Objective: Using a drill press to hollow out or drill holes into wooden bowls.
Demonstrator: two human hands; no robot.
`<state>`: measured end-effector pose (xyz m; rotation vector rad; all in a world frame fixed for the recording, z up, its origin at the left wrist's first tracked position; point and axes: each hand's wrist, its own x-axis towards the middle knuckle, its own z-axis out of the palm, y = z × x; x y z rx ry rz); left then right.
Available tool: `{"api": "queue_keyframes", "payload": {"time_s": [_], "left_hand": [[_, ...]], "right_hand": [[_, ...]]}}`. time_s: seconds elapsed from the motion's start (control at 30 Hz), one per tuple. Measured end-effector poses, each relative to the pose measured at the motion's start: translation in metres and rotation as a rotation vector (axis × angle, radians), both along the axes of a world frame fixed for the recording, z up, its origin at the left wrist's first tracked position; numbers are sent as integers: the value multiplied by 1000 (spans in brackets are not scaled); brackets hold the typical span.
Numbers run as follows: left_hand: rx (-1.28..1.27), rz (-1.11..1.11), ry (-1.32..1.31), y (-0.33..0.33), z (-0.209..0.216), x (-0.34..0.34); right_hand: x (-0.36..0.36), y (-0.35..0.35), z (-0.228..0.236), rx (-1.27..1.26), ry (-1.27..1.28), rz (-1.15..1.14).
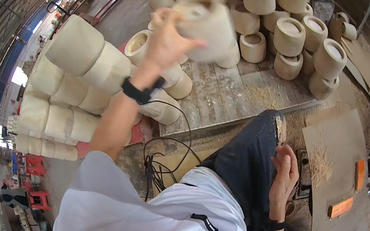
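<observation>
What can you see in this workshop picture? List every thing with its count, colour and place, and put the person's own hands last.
Held wooden cylinder: one, pale cream, blurred, raised above the pallet.
Hollow wooden cylinders: many, pale cream, piled on the far end of the pallet.
Stacked cylinders: many, pale cream, lying in rows at left.
Wooden pallet: one, grey-brown, on the floor, dusted with sawdust.
Cable: one, black, looped on the floor by the pallet.
Flat board: one, tan, on the floor at right.
Stools: several, red, lower left.
Left hand: gripping the held cylinder.
Right hand: empty, by the knee.
</observation>
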<state>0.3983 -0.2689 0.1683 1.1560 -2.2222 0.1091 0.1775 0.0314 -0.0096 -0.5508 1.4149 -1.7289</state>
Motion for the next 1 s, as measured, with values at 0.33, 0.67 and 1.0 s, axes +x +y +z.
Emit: {"api": "queue_keyframes", "payload": {"time_s": [0.33, 0.67, 1.0], "left_hand": [[62, 734, -243, -84, 68, 76], [163, 964, -238, -105, 41, 125], [-62, 857, -461, -101, 38, 65]], "right_hand": [[-13, 26, -17, 88, -168, -39], [-17, 33, -13, 83, -154, -34], [-18, 29, -17, 129, -131, 0]]}}
